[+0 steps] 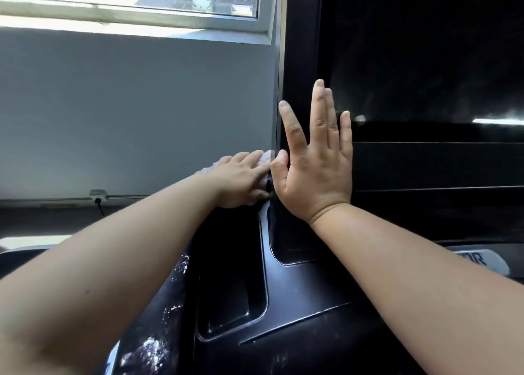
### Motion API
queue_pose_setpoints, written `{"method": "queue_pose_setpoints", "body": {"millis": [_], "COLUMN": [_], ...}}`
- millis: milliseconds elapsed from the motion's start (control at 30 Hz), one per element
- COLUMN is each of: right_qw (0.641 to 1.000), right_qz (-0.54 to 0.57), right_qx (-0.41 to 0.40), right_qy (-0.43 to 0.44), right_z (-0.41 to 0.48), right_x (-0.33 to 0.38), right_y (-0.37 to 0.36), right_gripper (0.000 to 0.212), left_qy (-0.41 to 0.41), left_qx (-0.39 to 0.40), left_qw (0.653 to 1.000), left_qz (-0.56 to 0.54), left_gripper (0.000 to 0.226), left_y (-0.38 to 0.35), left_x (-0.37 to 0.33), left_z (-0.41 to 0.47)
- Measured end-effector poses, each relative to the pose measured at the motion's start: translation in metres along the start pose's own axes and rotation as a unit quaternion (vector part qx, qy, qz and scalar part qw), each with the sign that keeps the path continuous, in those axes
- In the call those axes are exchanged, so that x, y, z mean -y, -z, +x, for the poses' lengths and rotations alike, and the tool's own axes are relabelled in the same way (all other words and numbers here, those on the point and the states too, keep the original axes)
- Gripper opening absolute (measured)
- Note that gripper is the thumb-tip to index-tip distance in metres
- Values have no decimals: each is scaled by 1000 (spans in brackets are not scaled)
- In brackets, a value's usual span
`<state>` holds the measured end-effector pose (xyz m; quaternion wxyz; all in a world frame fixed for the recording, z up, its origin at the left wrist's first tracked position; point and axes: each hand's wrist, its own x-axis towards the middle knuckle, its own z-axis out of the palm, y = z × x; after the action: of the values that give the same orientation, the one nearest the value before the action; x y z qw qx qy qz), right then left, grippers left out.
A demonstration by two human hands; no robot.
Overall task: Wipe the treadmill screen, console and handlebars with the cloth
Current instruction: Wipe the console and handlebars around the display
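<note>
The treadmill's dark screen (425, 63) fills the upper right, upright above the black console (297, 303). My right hand (317, 159) lies flat against the screen's left border, fingers straight and spread, thumb at the edge. My left hand (243, 179) reaches behind the screen's left edge and presses a pale pink cloth (265, 157) against it; only a small part of the cloth shows past the fingers. Whether those fingers curl round the cloth is hidden. No handlebar is clearly in view.
A recessed tray (229, 298) sits in the console below my left forearm, with white specks of dust (147, 349) to its left. A grey wall (127, 114) and a window (136, 3) stand behind. A wall socket with a cable (97, 197) is low left.
</note>
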<state>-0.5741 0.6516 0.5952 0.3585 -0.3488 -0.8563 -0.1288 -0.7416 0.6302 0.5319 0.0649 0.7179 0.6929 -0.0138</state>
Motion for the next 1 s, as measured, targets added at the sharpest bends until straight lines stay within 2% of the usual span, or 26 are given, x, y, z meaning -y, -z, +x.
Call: {"method": "queue_pose_setpoints", "body": {"millis": [100,200,400,500,600,700,733,800,833,900,1000], "right_qw": [1000,1000,1000,1000,1000,1000,1000,1000,1000,1000,1000], "right_qz": [2,0,3,0,-3,-5,-4,0,-1,-3,-1], "right_qx": [0,-1,-6,-6,-4,-2,-3,-5,-4,-2,2], "right_qy": [2,1,4,5,6,7,7,8,9,10,9], "right_z": [1,0,0,1,0,0,0,0,0,0,0], "right_x": [0,0,0,0,0,-1,-1,0,0,0,-1], "right_y": [0,-1,-1,-1,-2,-1,-1,-1,-2,-2,-1], "right_gripper": [66,66,68,68,68,68,68,68,68,68,68], "left_qy": [10,88,224,262,224,156,121,47,34,36,128], "left_qx": [-8,-19,-9,-33,-97,-79,-70,-69,-62,-39,6], "left_qw": [999,996,974,963,957,963,968,977,983,987,975], "left_qz": [-29,-27,-33,-53,-158,-206,-211,-195,-171,-151,-181], "left_gripper": [77,73,81,81,92,89,82,53,43,43,71], "left_y": [-1,-12,-36,-33,-16,-4,0,7,11,16,9], "left_x": [-1,7,3,-6,2,7,5,-3,-6,-6,-1], "left_z": [4,-25,-108,-112,-88,-48,-33,-6,4,15,7]}}
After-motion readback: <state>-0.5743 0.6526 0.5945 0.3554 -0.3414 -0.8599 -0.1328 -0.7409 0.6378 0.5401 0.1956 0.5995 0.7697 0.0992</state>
